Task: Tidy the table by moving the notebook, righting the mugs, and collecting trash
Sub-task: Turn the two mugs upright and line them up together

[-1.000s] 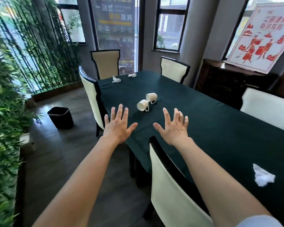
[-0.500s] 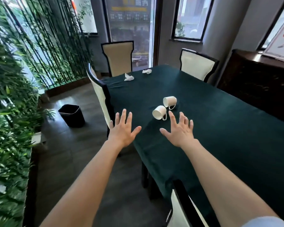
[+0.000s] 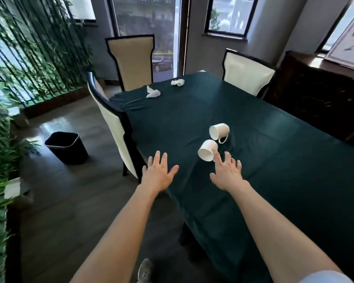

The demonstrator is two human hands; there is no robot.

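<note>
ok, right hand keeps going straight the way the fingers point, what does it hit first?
Probably the nearer tipped mug. The right hand is open, with its fingers nearly at the mug's side. The second mug lies beyond. Depth is unclear, so contact cannot be judged.

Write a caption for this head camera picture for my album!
Two open hands, left and right, reach toward two tipped white mugs on a green table.

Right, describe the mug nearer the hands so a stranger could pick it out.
On the dark green tablecloth, near the middle of the long table, two white mugs lie tipped on their sides. The nearer mug lies just beyond the right hand, its open mouth facing the camera; the farther mug shows its handle clearly.
</note>
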